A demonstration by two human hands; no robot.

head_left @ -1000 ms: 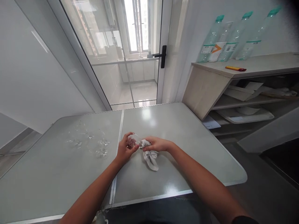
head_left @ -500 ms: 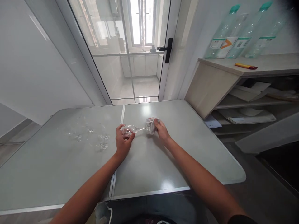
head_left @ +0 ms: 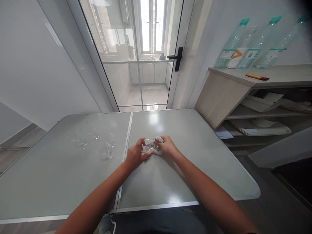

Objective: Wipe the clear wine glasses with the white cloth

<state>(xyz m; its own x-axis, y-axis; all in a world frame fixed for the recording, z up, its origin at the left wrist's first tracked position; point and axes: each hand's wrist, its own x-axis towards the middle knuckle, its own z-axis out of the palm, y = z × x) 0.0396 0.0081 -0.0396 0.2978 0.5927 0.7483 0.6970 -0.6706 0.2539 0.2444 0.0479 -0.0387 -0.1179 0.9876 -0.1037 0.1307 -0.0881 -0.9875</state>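
Note:
A clear stemmed wine glass [head_left: 148, 146] is held sideways just above the grey table [head_left: 185, 169], between my two hands. My left hand [head_left: 135, 154] curls round its bowl from the left. My right hand [head_left: 167, 147] grips a small white cloth [head_left: 158, 140] bunched against the glass. The stem and foot are mostly hidden by the cloth and my fingers.
Several more clear wine glasses [head_left: 97, 143] stand on the left half of the table. A wooden shelf unit [head_left: 243, 94] at the right carries large plastic bottles [head_left: 231, 45] and a yellow pen [head_left: 257, 77]. A glass door with a black handle [head_left: 177, 58] lies beyond the table.
My hands have come close together again: the right hand with the cloth has moved from the foot end of the glass in toward the bowl. The view has shifted slightly.

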